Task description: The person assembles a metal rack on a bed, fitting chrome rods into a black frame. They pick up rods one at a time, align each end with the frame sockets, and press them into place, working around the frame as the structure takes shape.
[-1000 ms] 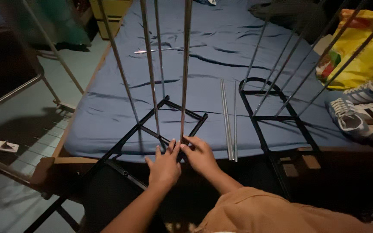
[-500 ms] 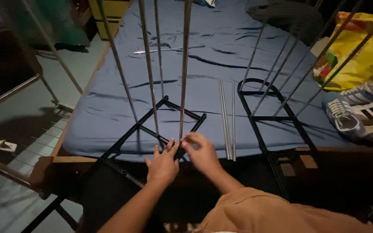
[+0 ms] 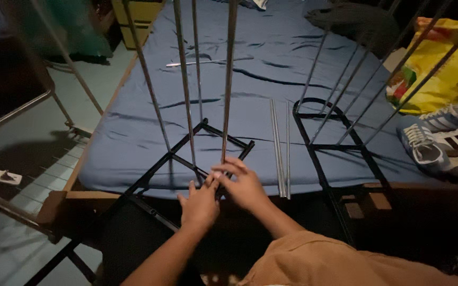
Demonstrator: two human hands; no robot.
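both hands (image 3: 223, 193) half-curled around the foot of an upright steel rod (image 3: 228, 85) where it meets the black frame (image 3: 186, 151) at the edge of the blue mattress (image 3: 133, 122), likely stiff, light, slick, best gripped low.

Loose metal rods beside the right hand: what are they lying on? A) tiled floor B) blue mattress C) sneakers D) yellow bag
B: the loose metal rods lie flat on the blue mattress, just right of the right hand and left of the black frame; the yellow bag and sneakers sit farther right.
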